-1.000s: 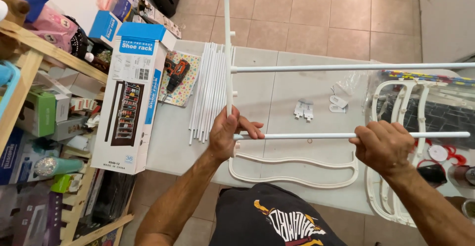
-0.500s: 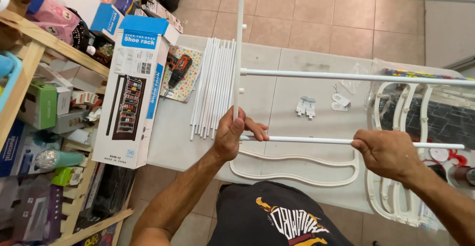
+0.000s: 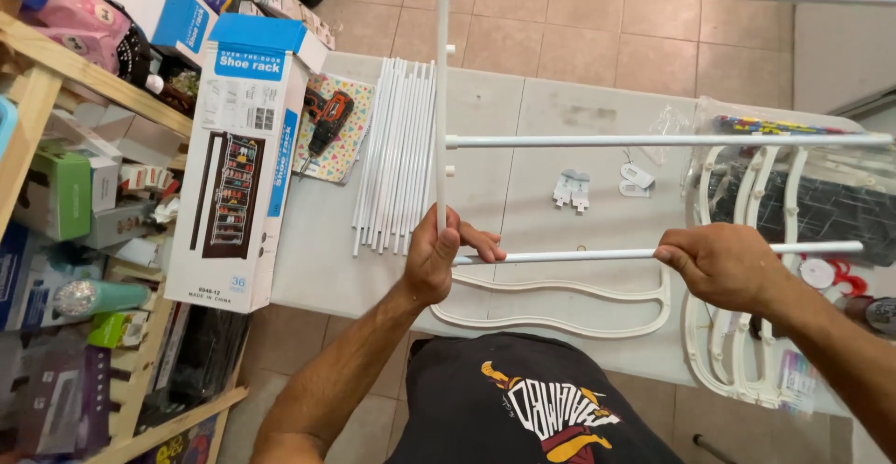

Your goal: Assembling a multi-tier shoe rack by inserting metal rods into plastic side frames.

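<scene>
We stand over a pale grey table top [image 3: 523, 109] that fills the middle of the frame, with tan floor tiles beyond it at the top. Above the table rises a white metal rack frame [image 3: 441, 100]: one upright post left of centre and three thin horizontal rods running off to the right edge. At the left of the frame a tall blue and white cardboard box [image 3: 238, 161] lies flat on the table, beside a cluttered wooden shelf [image 3: 56, 72]. At the right edge sit curved white plastic side pieces [image 3: 737, 268], and one more lies flat under our hands. A bundle of loose white rods [image 3: 397, 156] lies just right of the box, near an orange and black power drill [image 3: 327, 120] resting on a patterned card. Small white clips [image 3: 571, 190] lie at centre.

Our left hand [image 3: 437, 257] grasps the foot of the upright post, fingers wrapped where the lowest white rod [image 3: 579, 255] meets it. Our right hand [image 3: 723, 263] is clenched around that same rod, in the centre right of the frame.
</scene>
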